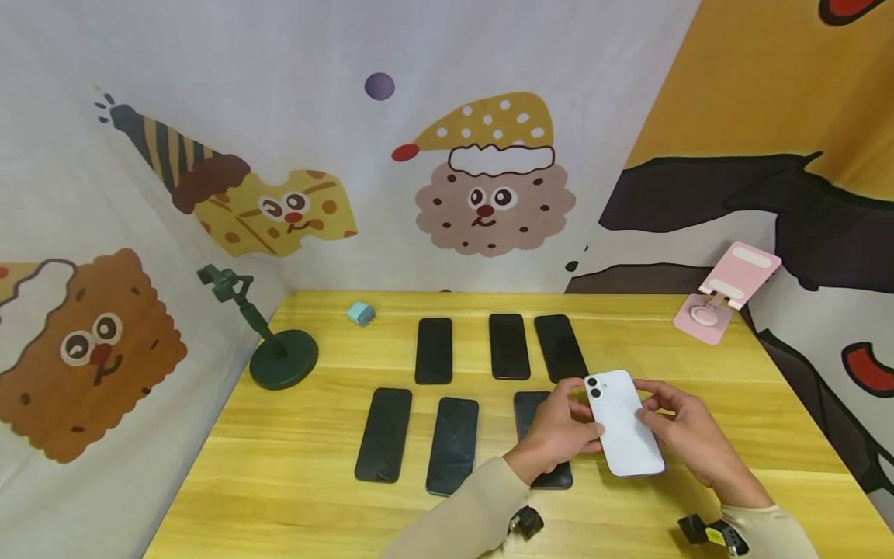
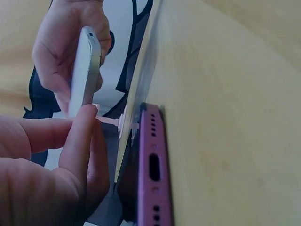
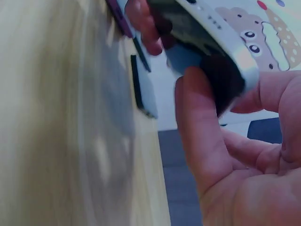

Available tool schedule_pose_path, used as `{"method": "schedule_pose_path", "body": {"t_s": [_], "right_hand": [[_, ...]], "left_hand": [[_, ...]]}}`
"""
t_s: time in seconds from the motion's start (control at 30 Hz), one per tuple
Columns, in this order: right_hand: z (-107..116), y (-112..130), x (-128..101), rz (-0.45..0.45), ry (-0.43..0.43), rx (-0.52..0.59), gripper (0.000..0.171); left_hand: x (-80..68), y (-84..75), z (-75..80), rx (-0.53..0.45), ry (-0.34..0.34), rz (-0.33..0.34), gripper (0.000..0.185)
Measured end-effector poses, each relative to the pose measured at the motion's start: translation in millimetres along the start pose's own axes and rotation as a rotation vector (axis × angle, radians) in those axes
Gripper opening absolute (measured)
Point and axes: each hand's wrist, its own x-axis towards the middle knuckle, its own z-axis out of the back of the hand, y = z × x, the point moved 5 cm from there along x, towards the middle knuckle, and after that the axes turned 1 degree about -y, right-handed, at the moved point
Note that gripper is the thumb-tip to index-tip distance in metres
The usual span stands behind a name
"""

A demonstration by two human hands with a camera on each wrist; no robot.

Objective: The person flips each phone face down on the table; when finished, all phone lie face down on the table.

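Both hands hold a white smartphone (image 1: 624,427) above the table, its back with two camera lenses turned up in the head view. My left hand (image 1: 562,423) pinches its left edge between thumb and fingers. On the opposite edge, my right hand (image 1: 687,431) pinches it the same way. The right wrist view shows the dark screen (image 3: 188,28) on the underside, with right-hand fingers (image 3: 200,108) against it. Beneath the left hand lies a dark phone (image 1: 555,475), partly covered by that hand; its purple bottom edge (image 2: 154,188) with a charging port shows in the left wrist view.
Several more dark phones lie face up on the wooden table (image 1: 293,481), among them a front-left phone (image 1: 383,435) and a back-row phone (image 1: 508,346). A green stand (image 1: 282,361) is at left, a blue charger (image 1: 361,313) behind, a pink foldable stand (image 1: 740,273) at back right.
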Motion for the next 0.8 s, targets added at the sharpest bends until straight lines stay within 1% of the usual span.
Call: {"method": "schedule_pose_path", "body": {"t_s": [0.2, 0.37, 0.6, 0.7, 0.8], "right_hand": [[-3, -14, 5, -0.060, 0.061, 0.013, 0.057], [-3, -25, 10, -0.116, 0.101, 0.000, 0.062], [-6, -35, 11, -0.165, 0.162, 0.022, 0.066], [-6, -36, 12, -0.174, 0.166, 0.002, 0.066], [-5, -37, 12, -0.181, 0.152, -0.022, 0.065]], "left_hand": [[1.9, 1.5, 0.2, 0.057, -0.032, 0.015, 0.067], [3.5, 1.3, 1.1, 0.116, -0.031, 0.018, 0.066], [4.6, 2.3, 3.4, 0.110, -0.015, 0.049, 0.066], [5.0, 2.3, 3.7, 0.103, -0.013, 0.062, 0.066], [5.3, 2.8, 3.7, 0.101, -0.009, 0.069, 0.067]]}}
